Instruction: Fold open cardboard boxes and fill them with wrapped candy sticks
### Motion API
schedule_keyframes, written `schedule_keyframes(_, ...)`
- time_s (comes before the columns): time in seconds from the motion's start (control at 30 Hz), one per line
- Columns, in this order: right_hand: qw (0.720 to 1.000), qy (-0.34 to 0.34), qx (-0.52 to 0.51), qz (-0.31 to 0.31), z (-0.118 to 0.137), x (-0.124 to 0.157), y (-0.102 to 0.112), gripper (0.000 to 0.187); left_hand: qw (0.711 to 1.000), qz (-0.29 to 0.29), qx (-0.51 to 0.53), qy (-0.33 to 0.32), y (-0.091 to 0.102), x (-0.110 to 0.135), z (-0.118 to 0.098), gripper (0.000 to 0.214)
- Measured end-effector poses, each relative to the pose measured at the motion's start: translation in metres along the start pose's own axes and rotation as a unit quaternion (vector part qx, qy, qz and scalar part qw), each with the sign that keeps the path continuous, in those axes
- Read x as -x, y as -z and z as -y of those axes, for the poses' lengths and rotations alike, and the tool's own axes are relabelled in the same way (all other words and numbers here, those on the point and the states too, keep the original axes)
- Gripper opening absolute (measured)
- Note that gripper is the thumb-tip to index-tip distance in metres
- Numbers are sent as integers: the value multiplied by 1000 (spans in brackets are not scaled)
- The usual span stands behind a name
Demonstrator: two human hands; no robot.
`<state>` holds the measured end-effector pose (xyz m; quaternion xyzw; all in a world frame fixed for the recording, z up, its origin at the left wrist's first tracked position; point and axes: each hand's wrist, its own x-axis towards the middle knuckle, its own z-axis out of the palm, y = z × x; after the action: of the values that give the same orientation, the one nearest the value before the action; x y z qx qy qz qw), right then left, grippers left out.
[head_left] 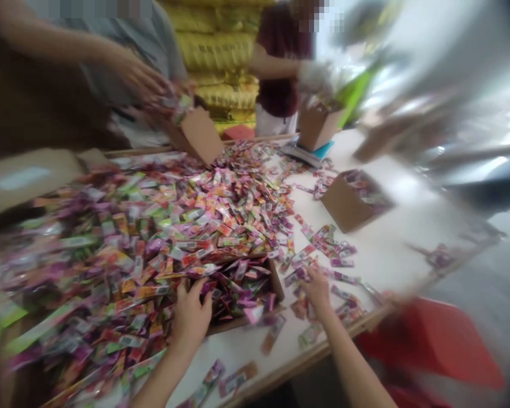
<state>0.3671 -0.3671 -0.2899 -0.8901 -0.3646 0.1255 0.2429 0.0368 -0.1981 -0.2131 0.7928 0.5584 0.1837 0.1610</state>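
A big heap of small colourful sachets (153, 226) covers the left and middle of a white table (391, 249). A low cardboard box (276, 280) partly filled with sachets lies at the heap's near edge. My left hand (191, 314) rests on the box's left side among the sachets, fingers curled at its rim. Just to the right of the box, my right hand (317, 292) presses on loose sachets (331, 249) on the table. Whether either hand grips anything is blurred.
Other brown boxes stand on the table: one (348, 201) to the right, one (199, 133) at the back under another person's hand (136, 71), one (318, 124) before a second person. Yellow sacks (216, 51) are stacked behind. A red seat (433, 340) is below the table's edge.
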Motion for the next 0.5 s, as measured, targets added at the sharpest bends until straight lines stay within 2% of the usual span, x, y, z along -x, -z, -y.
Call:
schedule_keyframes(0.03,999,42,-15,-18,17,-8,27,42,1000,4,12,7,-1,1,1,38)
schedule_keyframes(0.1,982,180,-46,-19,65,-13,77,41,999,0,50,15,-4,3,2,40)
schedule_keyframes(0.17,933,351,-43,65,124,-7,105,34,994,-17,104,30,-3,4,1,41)
schedule_keyframes(0.2,897,426,-20,119,154,-2,106,32,989,-27,138,46,-1,5,0,40)
schedule_keyframes(0.23,853,494,11,168,180,2,97,32,981,-40,175,68,3,7,-1,38)
schedule_keyframes(0.3,767,595,81,226,217,8,58,32,955,-66,267,112,15,16,-2,30)
schedule_keyframes(0.33,733,628,109,239,227,8,34,31,936,-79,319,128,23,23,-1,25)
schedule_keyframes(0.37,711,645,131,247,231,7,10,29,914,-95,367,146,29,31,2,22)
schedule_keyframes(0.43,699,655,150,245,224,1,-26,24,865,-124,434,220,36,48,13,25)
schedule_keyframes(0.5,705,654,148,230,203,-6,-42,27,802,-149,459,352,28,63,31,32)
